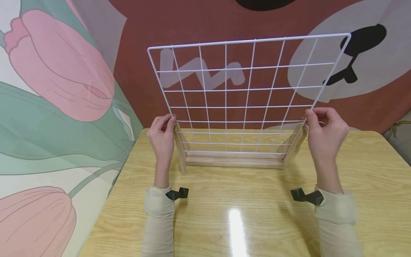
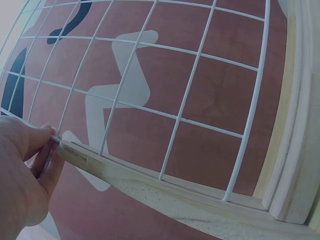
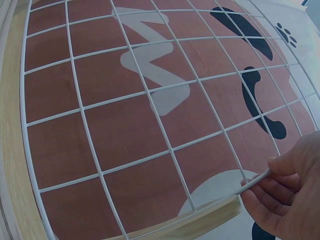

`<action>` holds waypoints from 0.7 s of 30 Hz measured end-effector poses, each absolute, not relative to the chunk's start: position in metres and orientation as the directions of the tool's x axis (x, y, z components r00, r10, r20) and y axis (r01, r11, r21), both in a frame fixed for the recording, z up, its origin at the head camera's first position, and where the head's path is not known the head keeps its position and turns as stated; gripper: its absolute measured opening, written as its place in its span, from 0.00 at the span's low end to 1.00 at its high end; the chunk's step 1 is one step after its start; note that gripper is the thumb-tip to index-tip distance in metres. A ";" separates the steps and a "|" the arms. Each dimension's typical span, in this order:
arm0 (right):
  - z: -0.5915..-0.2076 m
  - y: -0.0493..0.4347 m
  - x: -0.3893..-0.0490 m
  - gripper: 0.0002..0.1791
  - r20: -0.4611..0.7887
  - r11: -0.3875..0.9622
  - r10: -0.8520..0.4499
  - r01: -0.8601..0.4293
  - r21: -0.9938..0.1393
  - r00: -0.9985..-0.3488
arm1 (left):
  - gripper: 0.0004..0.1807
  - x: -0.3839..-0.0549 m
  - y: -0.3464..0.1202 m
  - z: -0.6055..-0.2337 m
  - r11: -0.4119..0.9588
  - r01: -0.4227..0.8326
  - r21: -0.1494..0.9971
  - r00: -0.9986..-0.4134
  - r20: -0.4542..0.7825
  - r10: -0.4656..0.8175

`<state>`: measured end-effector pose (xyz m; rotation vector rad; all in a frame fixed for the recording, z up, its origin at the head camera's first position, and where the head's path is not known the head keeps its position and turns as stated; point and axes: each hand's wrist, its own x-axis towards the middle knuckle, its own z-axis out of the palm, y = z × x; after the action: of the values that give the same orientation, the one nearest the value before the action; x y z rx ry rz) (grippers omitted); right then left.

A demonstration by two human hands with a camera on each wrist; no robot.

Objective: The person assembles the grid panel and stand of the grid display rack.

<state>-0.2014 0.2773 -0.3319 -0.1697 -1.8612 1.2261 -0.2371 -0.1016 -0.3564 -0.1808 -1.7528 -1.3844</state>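
A white wire grid panel [image 1: 226, 90] stands upright, its lower part between the two side posts of a wooden stand [image 1: 234, 160]. My left hand [image 1: 162, 135] pinches the panel's left edge wire just above the left post [image 1: 180, 150]. On the other side my right hand [image 1: 327, 134] pinches the right edge wire near the top of the right post [image 1: 294, 144]. The left wrist view shows the thumb and fingers on the wire at the tip of the wooden post [image 2: 100, 167]. In the right wrist view the fingertips [image 3: 257, 182] hold the wire beside the post's end [image 3: 215, 217].
The stand rests on a wood-grain table [image 1: 205, 203], near its back edge. Behind it hangs a reddish-brown printed cloth [image 1: 138, 43]. A flower-printed cloth [image 1: 64, 71] is on the left. Each wrist wears a black camera mount, such as the left one [image 1: 177, 193].
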 end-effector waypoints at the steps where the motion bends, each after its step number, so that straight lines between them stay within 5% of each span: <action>1: -0.332 0.278 -0.202 0.12 0.588 0.505 0.534 -0.329 -0.798 -0.608 | 0.08 -0.237 -0.101 -0.356 0.367 0.588 0.721 -0.609 0.693 -0.385; 21: -0.330 0.275 -0.202 0.11 0.583 0.460 0.535 -0.369 -0.808 -0.611 | 0.09 -0.238 -0.100 -0.356 0.388 0.585 0.713 -0.600 0.701 -0.385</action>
<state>-0.2020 0.2755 -0.3303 -0.1407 -1.8252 1.2851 -0.2379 -0.0997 -0.3558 -0.1756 -1.7527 -1.3621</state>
